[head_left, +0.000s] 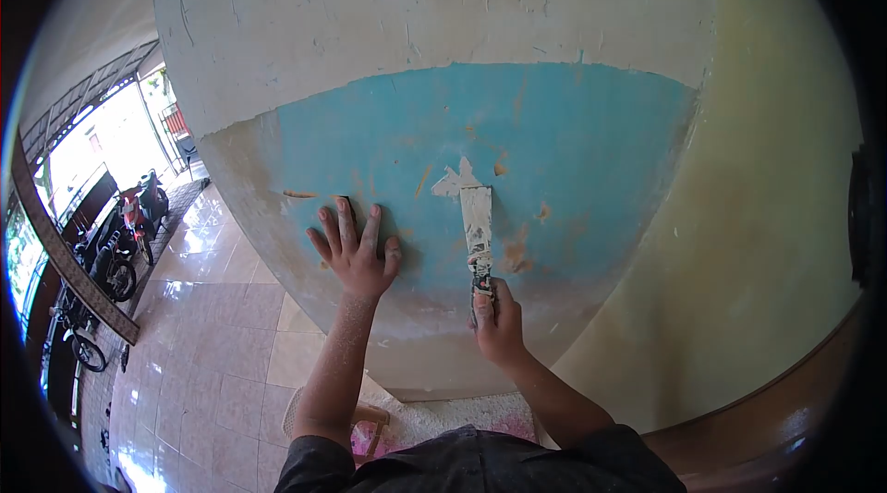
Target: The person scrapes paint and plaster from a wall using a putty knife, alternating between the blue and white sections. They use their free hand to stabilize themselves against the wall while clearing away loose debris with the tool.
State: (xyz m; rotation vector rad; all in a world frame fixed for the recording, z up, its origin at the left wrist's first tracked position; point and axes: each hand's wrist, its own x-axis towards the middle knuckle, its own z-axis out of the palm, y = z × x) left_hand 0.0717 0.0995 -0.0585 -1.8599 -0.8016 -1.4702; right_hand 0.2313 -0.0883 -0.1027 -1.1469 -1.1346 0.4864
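Blue-painted wall (pixel 407 142) meets the spread left hand (pixel 358 262); right hand (pixel 499 327) grips a scraper (pixel 478 225), clear of its edges.

Dark short-sleeved top (pixel 471 463) — pale dust specks on left forearm (pixel 344 336).

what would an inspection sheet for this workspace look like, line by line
Surface: wall with a blue area below a pale, scratched one; brownish marks and scuffs across the blue
Things in use: scraper coated in whitish material, its blade end at the lower edge of a whitish patch
Clutter: pale, pink-spotted material at the foot of the wall; cannot tell what it is
Hands: left hand spread against the blue, forearm speckled with dust; right hand gripping the scraper's handle
Cables: nothing seen
Surroundings: glossy tiled floor and parked motorbikes by a bright opening to the left; yellowish wall to the right
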